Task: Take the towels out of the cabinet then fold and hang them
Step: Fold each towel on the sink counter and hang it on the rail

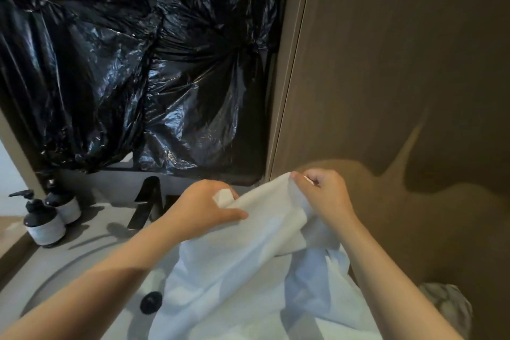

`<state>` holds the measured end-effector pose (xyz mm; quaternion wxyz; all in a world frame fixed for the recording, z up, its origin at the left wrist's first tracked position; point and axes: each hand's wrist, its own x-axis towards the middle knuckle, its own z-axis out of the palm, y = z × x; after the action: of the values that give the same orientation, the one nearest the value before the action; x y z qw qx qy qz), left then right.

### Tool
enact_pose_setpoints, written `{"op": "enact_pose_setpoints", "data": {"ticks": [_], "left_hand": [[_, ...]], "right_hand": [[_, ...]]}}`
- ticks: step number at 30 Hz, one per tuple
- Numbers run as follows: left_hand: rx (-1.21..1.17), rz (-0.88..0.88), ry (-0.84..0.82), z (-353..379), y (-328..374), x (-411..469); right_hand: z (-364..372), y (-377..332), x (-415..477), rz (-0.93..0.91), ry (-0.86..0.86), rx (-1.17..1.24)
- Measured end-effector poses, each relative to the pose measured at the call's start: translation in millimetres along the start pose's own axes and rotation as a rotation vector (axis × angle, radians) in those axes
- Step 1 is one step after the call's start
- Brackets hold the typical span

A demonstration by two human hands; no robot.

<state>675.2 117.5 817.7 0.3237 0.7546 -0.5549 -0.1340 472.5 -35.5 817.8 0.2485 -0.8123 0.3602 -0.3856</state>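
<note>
Holds white towel (234,270) draped over sink (91,292), top edge raised. Grips bunched edge in left hand (201,207), thumb pressed on cloth; pinches corner in right hand (325,196), fingers curled. Behind: black faucet (146,201), pump bottles (45,223), black plastic sheeting (124,63).

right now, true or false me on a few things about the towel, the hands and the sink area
Both the left hand and the right hand grip the white towel. True.
The white towel hangs on a rail. False: it is held over the sink.
Two pump bottles stand left of the faucet. True.
White paper covers the wall behind the faucet. False: black plastic sheeting covers it.
</note>
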Motion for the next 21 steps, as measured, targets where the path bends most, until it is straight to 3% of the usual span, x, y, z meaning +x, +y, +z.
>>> {"op": "enact_pose_setpoints", "data": {"ticks": [4, 7, 13, 17, 21], "left_hand": [[-0.035, -0.077, 0.064, -1.0, -14.2, 3.5], [-0.187, -0.170, 0.111, -1.0, -22.3, 4.3], [-0.353, -0.314, 0.234, -3.0, -41.9, 6.5], [-0.320, -0.265, 0.243, 0.3, -39.0, 10.6], [-0.281, -0.199, 0.312, -7.9, -25.1, 21.2]], "right_hand": [[1.4, 6.4, -7.1, -0.012, -0.082, 0.057], [6.0, 20.7, -28.2, 0.066, -0.166, 0.145], [11.6, 79.8, -86.4, 0.258, -0.140, 0.161], [-9.4, 69.6, -64.3, 0.169, 0.041, 0.095], [-52.8, 18.4, -8.3, -0.093, 0.266, -0.234]]}}
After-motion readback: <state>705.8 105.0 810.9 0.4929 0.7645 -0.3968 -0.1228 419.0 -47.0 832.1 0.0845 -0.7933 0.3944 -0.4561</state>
